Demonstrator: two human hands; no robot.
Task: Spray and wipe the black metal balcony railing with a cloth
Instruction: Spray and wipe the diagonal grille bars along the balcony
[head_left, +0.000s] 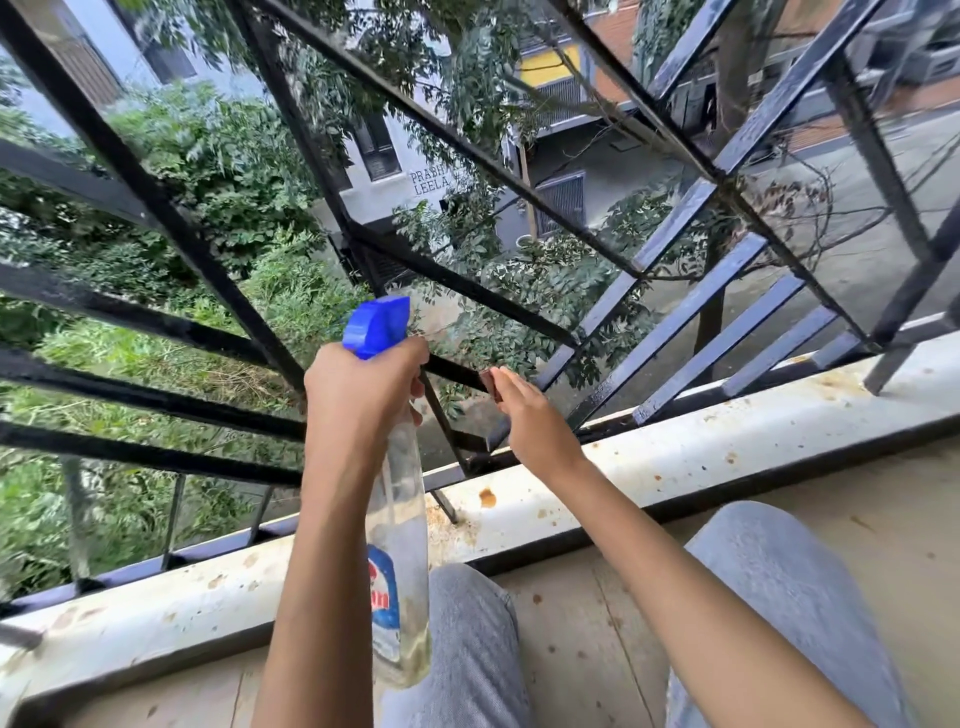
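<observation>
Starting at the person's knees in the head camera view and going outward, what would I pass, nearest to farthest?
Nearest first: knees in grey jeans → stained white ledge → black metal railing → green trees → grey building with lettering.

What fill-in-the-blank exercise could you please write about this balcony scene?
1. The left hand grips a spray bottle with a ___ trigger head.
2. The right hand reaches to the ___ metal railing.
3. The stained ledge beneath the railing is ___.
Missing words: blue; black; white.
</observation>
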